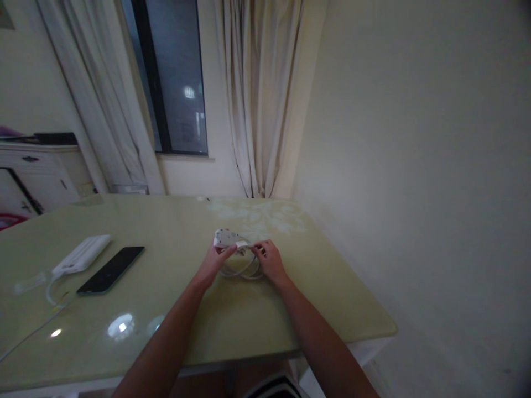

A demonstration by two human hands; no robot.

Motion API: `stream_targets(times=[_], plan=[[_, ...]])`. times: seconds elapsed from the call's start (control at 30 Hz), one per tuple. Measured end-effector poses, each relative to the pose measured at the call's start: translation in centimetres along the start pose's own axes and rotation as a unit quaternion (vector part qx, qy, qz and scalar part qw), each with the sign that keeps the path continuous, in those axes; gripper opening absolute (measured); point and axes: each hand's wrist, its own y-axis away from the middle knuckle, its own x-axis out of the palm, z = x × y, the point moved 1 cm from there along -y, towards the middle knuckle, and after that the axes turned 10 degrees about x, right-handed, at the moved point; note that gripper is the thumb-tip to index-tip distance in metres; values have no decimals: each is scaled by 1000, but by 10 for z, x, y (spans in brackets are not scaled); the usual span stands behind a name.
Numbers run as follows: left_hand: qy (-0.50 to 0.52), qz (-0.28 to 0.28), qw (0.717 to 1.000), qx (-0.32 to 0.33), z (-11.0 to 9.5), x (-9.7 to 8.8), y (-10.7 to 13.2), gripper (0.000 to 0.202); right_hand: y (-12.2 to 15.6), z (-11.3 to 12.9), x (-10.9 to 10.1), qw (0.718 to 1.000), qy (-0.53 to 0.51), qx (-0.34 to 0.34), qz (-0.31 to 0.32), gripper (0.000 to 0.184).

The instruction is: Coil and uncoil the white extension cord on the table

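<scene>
My left hand (215,260) is closed on the near end of a white power adapter (225,237), and my right hand (269,258) pinches the white cable (243,273) that belongs to it, just where a small white band (241,244) crosses the loops. The cable lies coiled between both hands on the pale green table (232,326), a little right of the middle. Whether the adapter touches the table, I cannot tell. Well apart on the left lie a black smartphone (111,269) and, just beside it, a white power bank (83,253) with a thin cord (50,293). Behind the table hang cream curtains (257,99) beside a dark window (176,77); a plain wall (415,138) stands on the right.
</scene>
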Motion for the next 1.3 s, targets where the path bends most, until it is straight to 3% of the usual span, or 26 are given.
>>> stream_targets(times=[0.07,0.2,0.3,0.5,0.8,0.9,1.0,1.1,1.17,1.3], plan=[[-7,28,1000,14,-3,1,2,81,0,-1,1,1000,-8,5,-8,15],[-92,-5,995,48,-5,-1,3,74,-2,-5,6,998,-19,29,-51,17],[-115,9,990,75,-5,-2,3,69,-4,-10,9,995,-34,57,-81,17],[-124,38,986,107,-8,-1,4,56,-5,-11,8,989,-102,89,-56,26],[-121,21,983,139,-1,5,6,66,3,0,2,997,-73,7,-32,26],[-173,29,968,179,2,7,7,62,4,0,1,998,-66,-3,-22,22],[-215,61,939,260,3,8,8,55,3,0,-1,998,-64,-19,-9,27],[-251,62,910,325,3,8,8,62,1,0,-4,994,-105,-39,11,29],[-260,54,906,329,5,6,7,69,0,0,-5,986,-159,-40,37,30],[-216,82,938,257,16,3,4,66,-3,2,-2,967,-248,-24,60,32]])
